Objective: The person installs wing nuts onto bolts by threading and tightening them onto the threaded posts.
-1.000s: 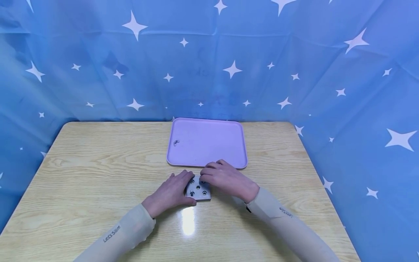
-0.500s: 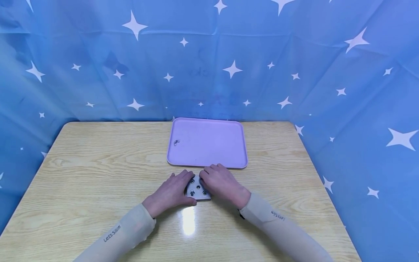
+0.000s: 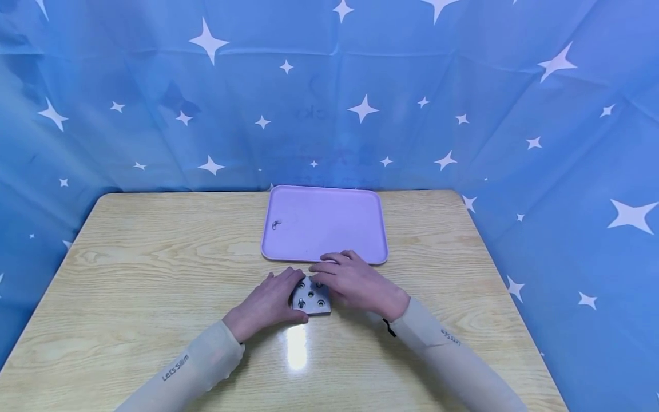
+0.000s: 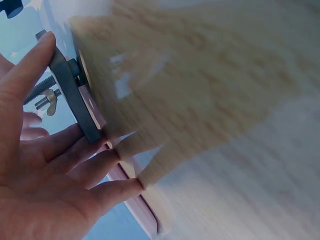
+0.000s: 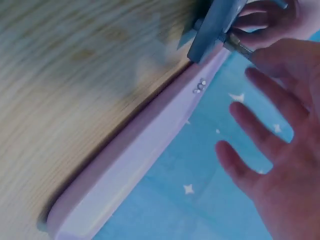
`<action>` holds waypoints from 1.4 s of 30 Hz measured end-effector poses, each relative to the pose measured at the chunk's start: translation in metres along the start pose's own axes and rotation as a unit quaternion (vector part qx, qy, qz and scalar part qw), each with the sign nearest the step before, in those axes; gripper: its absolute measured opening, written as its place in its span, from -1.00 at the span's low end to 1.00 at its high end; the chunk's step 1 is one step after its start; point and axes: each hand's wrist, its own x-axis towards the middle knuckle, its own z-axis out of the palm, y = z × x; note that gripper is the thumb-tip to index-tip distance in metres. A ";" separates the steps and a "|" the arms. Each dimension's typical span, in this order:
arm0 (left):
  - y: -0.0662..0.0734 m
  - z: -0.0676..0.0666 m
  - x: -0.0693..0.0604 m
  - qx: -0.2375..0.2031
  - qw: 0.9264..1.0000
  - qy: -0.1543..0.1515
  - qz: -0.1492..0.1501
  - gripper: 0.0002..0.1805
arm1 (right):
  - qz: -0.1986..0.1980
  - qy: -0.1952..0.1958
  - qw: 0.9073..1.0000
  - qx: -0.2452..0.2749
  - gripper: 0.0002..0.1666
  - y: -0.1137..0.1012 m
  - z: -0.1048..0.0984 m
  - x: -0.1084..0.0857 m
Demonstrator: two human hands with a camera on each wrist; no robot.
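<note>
Metal plate (image 3: 315,298) near purple tray (image 3: 329,223)

Two hands: one left hand (image 3: 269,304) at nine o'clock from the plate (image 3: 311,300), one right hand (image 3: 355,286) between two and three o'clock. Two sleeves (image 3: 190,360), one table (image 3: 154,257), one plate, one tray (image 3: 329,223) at twelve o'clock from it. The left wrist view shows two bolts (image 4: 42,87) and one wing nut (image 4: 51,101). The metal bits (image 3: 276,225) at nine o'clock on the tray are too small to count.

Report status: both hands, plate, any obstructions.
Left hand gripping metal plate. Right hand at a bolt, grip unclear. Wing nut on one bolt. Purple tray just beyond; no obstruction visible.
</note>
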 end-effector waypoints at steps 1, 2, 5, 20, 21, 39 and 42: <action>0.000 0.000 0.000 -0.001 1.000 -0.001 -0.001 -0.06 | -0.015 -0.006 1.000 -0.003 -0.57 0.001 -0.001 -0.001; 0.000 0.000 0.000 -0.002 1.000 -0.002 -0.001 -0.06 | -0.027 -0.011 1.000 -0.009 -0.55 0.002 -0.001 -0.002; 0.000 -0.001 0.000 -0.002 1.000 -0.006 0.000 -0.05 | -0.048 -0.013 0.998 -0.031 -0.57 0.003 0.000 -0.004; 0.001 -0.001 0.000 -0.006 1.000 -0.002 -0.004 -0.07 | -0.013 0.052 0.997 -0.052 -0.89 -0.005 0.013 0.008; 0.001 -0.001 0.000 -0.006 1.000 -0.001 -0.005 -0.07 | -0.002 0.055 0.997 -0.052 -0.93 -0.008 0.015 0.009; 0.000 0.001 0.000 0.001 1.000 0.008 0.011 -0.09 | 0.094 0.085 0.991 0.039 -0.59 -0.015 0.020 0.012; 0.000 0.000 0.000 -0.002 1.000 0.007 0.008 -0.07 | 0.055 0.042 0.995 0.073 -0.54 -0.005 0.009 0.006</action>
